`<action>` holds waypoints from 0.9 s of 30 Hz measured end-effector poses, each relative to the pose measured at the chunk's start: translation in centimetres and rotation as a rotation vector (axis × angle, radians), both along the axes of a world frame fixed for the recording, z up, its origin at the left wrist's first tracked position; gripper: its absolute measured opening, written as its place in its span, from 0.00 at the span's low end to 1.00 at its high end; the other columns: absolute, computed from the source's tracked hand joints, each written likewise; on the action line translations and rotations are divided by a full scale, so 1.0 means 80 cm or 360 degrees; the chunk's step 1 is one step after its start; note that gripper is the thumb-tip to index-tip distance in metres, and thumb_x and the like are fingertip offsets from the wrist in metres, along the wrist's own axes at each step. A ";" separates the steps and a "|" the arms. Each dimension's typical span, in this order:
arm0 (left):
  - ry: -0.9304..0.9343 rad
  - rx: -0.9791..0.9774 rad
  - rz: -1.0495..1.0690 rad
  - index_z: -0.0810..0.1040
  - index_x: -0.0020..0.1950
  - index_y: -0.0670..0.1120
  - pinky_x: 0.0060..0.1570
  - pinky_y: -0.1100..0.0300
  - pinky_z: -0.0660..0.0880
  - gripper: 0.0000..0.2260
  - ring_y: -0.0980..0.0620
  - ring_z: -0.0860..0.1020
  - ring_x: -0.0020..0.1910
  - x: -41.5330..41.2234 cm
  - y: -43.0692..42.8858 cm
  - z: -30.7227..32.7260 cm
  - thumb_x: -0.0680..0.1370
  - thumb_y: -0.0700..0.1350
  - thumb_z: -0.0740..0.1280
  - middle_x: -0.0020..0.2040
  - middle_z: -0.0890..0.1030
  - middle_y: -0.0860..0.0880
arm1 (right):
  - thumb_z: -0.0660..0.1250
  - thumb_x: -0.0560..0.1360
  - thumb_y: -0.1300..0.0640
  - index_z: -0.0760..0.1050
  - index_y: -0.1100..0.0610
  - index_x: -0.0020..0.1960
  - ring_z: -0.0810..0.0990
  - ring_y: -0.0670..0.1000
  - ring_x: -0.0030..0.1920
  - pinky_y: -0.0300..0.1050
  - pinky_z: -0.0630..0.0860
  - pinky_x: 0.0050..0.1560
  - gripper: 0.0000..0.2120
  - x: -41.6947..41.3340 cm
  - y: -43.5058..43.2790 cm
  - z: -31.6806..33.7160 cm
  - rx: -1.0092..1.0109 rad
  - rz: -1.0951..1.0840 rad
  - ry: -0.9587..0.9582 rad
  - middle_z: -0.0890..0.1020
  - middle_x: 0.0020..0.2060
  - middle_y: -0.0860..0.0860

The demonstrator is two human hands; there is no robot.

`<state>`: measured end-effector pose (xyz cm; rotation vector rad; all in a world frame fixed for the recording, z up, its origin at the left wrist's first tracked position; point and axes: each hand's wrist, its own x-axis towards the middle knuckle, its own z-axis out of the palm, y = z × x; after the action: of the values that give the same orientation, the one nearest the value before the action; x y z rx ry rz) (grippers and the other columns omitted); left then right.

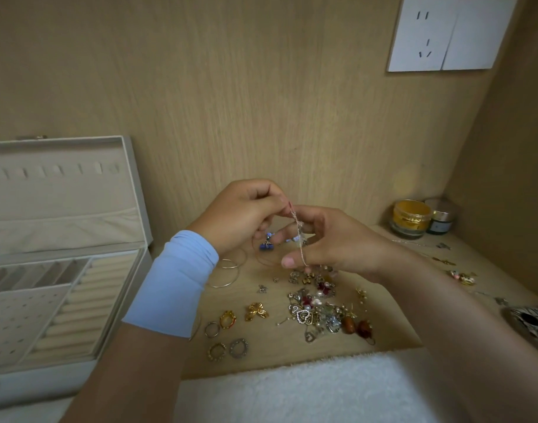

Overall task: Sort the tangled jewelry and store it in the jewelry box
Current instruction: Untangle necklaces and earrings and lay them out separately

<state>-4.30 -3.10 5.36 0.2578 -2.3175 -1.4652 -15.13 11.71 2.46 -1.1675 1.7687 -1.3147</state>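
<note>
- Left hand [243, 215] pinches the chain [299, 236] at its top, right hand [332, 242] grips it lower, above desk [261, 364] middle.
- Jewelry box [63, 233] open, left edge.
- Jewelry pile [316, 306] loose, front middle.
- Jars [411, 219], back right corner, labels unreadable.

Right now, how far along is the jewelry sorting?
Early. The open beige jewelry box shows nothing stored that I can see. In hand: left hand and right hand pinch a thin silver chain. Left: the loose metal rings, the gold bow brooch and the tangled pile of mixed jewelry.

A home dressing nook: wood-panelled alcove [261, 102], wall socket [420, 35], cosmetic jars [411, 219].
</note>
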 end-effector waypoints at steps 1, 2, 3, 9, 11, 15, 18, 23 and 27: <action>0.0003 0.0057 0.0003 0.79 0.39 0.42 0.25 0.64 0.63 0.11 0.54 0.65 0.25 0.000 -0.001 0.001 0.80 0.37 0.63 0.28 0.70 0.47 | 0.77 0.69 0.70 0.74 0.50 0.70 0.78 0.46 0.33 0.36 0.75 0.33 0.33 0.000 0.000 -0.001 0.0027 -0.0005 0.0024 0.84 0.55 0.55; -0.0010 0.0086 0.0018 0.79 0.39 0.42 0.24 0.65 0.60 0.11 0.55 0.63 0.24 0.001 -0.002 0.002 0.80 0.37 0.63 0.27 0.68 0.49 | 0.77 0.69 0.69 0.74 0.49 0.69 0.80 0.47 0.37 0.37 0.77 0.36 0.33 0.000 0.000 -0.002 0.0049 -0.0009 0.0061 0.85 0.54 0.54; -0.0024 0.0093 0.0038 0.78 0.38 0.43 0.23 0.65 0.58 0.12 0.55 0.61 0.24 0.001 -0.002 0.003 0.80 0.37 0.63 0.25 0.66 0.51 | 0.78 0.68 0.68 0.74 0.48 0.68 0.81 0.48 0.41 0.39 0.78 0.41 0.33 0.000 0.001 -0.002 0.0087 -0.0008 0.0117 0.85 0.53 0.53; -0.0065 -0.0055 0.0118 0.82 0.37 0.46 0.23 0.64 0.56 0.10 0.55 0.59 0.22 0.004 -0.008 -0.001 0.78 0.44 0.68 0.21 0.64 0.54 | 0.81 0.67 0.61 0.72 0.46 0.70 0.80 0.41 0.37 0.37 0.75 0.41 0.35 -0.007 0.006 0.002 0.0313 0.0018 0.0406 0.85 0.49 0.51; -0.0047 -0.0142 0.0126 0.83 0.41 0.43 0.22 0.69 0.60 0.08 0.60 0.62 0.20 0.006 -0.009 -0.002 0.78 0.45 0.70 0.20 0.67 0.58 | 0.80 0.69 0.61 0.75 0.48 0.68 0.80 0.37 0.37 0.31 0.73 0.39 0.31 -0.010 0.007 0.003 0.0337 0.0029 0.0466 0.86 0.46 0.49; 0.0033 -0.0106 0.0138 0.82 0.44 0.41 0.24 0.73 0.61 0.07 0.63 0.66 0.20 0.004 -0.010 -0.005 0.79 0.42 0.68 0.20 0.70 0.60 | 0.79 0.70 0.59 0.83 0.48 0.59 0.81 0.47 0.41 0.51 0.80 0.43 0.19 -0.016 0.008 0.000 0.0423 0.0049 0.0453 0.87 0.45 0.51; -0.0003 0.0007 0.0067 0.81 0.41 0.43 0.26 0.64 0.61 0.09 0.54 0.63 0.24 -0.001 -0.008 -0.008 0.80 0.42 0.66 0.25 0.68 0.52 | 0.78 0.70 0.60 0.79 0.49 0.65 0.77 0.41 0.31 0.38 0.74 0.32 0.25 -0.017 0.007 -0.002 0.0383 0.0052 0.0427 0.87 0.45 0.54; -0.0066 0.0106 0.0066 0.78 0.40 0.42 0.29 0.62 0.67 0.11 0.52 0.67 0.27 -0.006 -0.013 -0.014 0.81 0.40 0.64 0.31 0.69 0.45 | 0.78 0.71 0.59 0.74 0.52 0.70 0.76 0.50 0.32 0.46 0.74 0.37 0.30 -0.023 0.014 0.003 0.0438 0.0099 0.0258 0.86 0.47 0.56; -0.0204 -0.0237 0.0196 0.81 0.40 0.45 0.28 0.67 0.63 0.09 0.61 0.67 0.22 -0.006 -0.016 -0.018 0.79 0.44 0.67 0.22 0.71 0.59 | 0.72 0.77 0.52 0.84 0.52 0.52 0.76 0.47 0.34 0.38 0.71 0.36 0.06 -0.038 0.030 0.014 0.0570 0.0137 0.0378 0.87 0.42 0.49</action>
<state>-4.75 -4.35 3.94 0.4559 -2.4493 -1.2436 -18.14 14.14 3.55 -1.2135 1.9953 -0.7906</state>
